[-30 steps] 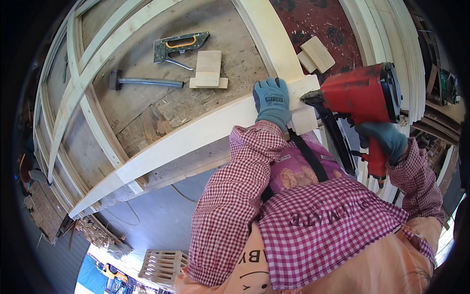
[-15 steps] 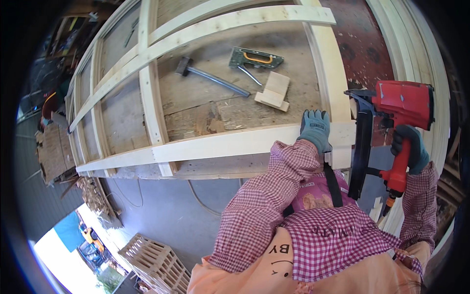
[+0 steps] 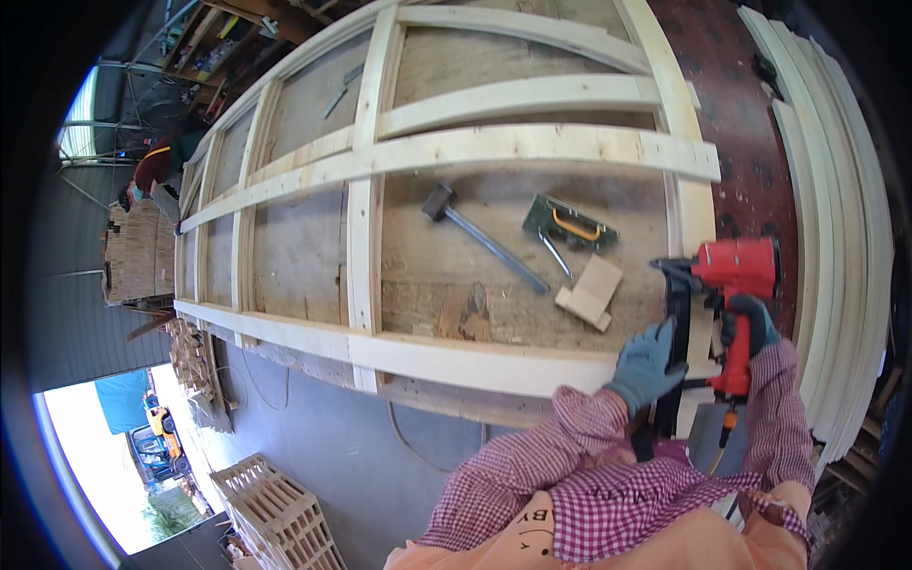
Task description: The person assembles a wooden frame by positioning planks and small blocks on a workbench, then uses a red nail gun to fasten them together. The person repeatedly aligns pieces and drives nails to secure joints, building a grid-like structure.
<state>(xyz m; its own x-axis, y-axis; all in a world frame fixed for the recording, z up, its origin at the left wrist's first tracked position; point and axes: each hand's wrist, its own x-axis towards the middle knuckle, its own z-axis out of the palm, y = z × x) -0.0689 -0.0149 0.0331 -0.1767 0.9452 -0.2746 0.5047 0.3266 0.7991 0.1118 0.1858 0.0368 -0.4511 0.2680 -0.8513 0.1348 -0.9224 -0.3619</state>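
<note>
In my right hand (image 3: 749, 325), gloved, is the handle of a red nail gun (image 3: 739, 266) with a long black magazine (image 3: 677, 313). The gun's nose lies over the end board (image 3: 698, 214) of a pale wooden frame. My left hand (image 3: 648, 366), in a blue-grey glove, is at the near right corner of the frame, right beside the magazine. Its fingers are stretched out; whether they touch the magazine I cannot tell. The frame's near rail (image 3: 475, 361) runs leftward from that hand.
Inside the frame lie a hammer (image 3: 489, 242), a green staple gun (image 3: 570, 223) and small wood blocks (image 3: 591, 290). Long boards (image 3: 826, 237) are stacked at the right. Another person (image 3: 152, 169) bends at the far left end. A slatted wooden stack (image 3: 280, 513) stands at lower left.
The nail gun has moved left, from beyond the frame's end to over its end board. My left hand has lifted off the corner and shifted toward the magazine. The view has shifted too.
</note>
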